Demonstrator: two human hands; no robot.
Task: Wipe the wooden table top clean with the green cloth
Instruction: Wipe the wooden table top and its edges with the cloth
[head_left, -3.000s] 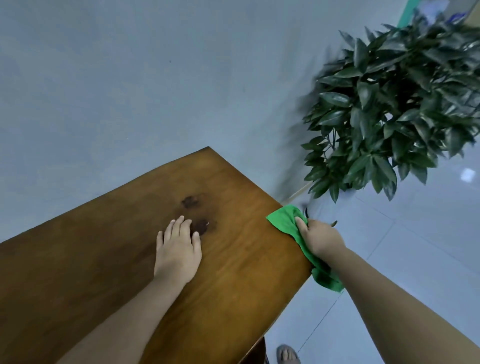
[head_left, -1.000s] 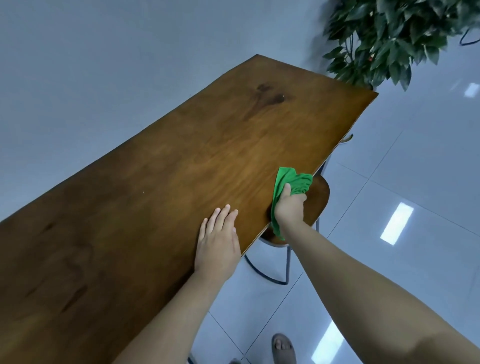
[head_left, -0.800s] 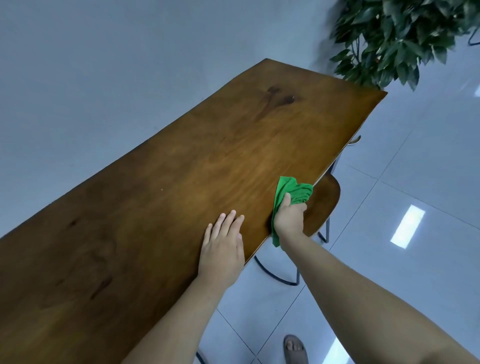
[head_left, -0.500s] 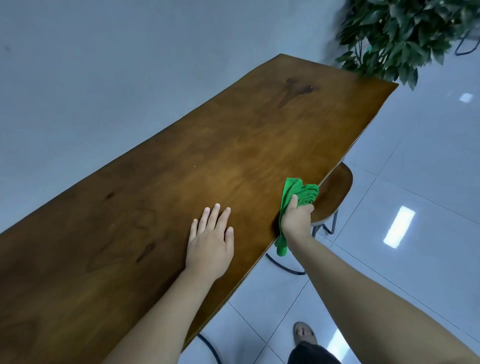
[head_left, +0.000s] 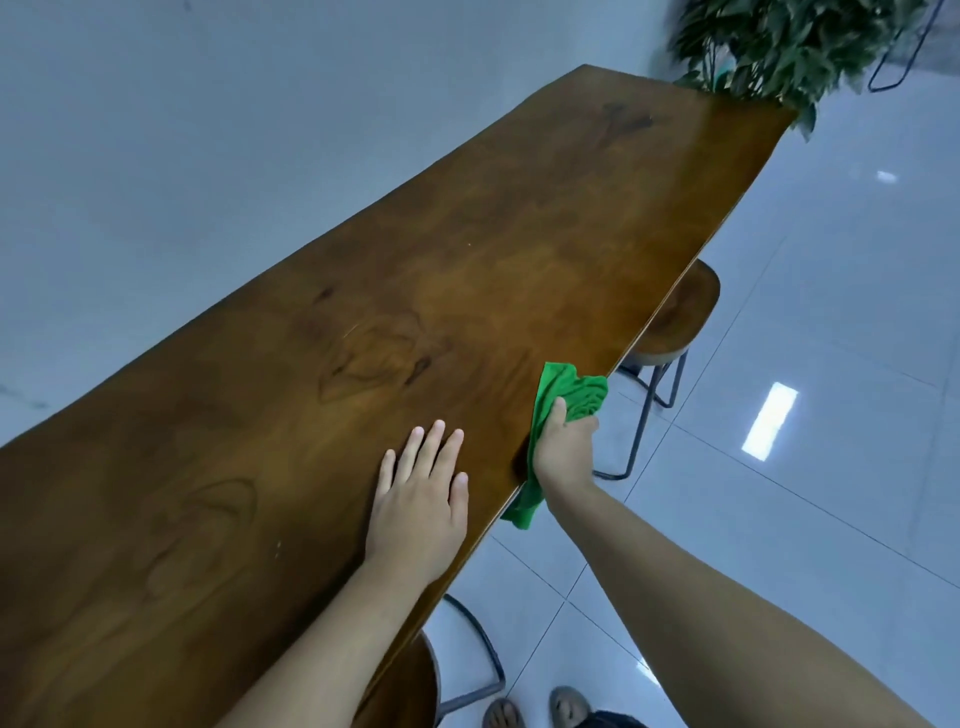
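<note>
My right hand (head_left: 563, 449) grips the green cloth (head_left: 569, 395), bunched over the near edge of the wooden table top (head_left: 415, 291). My left hand (head_left: 421, 506) lies flat, fingers spread, just beside it. Stool (head_left: 680, 317) beneath.

You are looking at one wooden table (head_left: 363, 312), one green cloth (head_left: 569, 387), two stools (head_left: 680, 317) (head_left: 410, 686), one plant (head_left: 779, 41), two hands (head_left: 421, 514) (head_left: 563, 452).

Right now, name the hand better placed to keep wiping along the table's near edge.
Right hand: it already grips the green cloth at that edge. The left hand lies flat, empty, on the table top.
</note>
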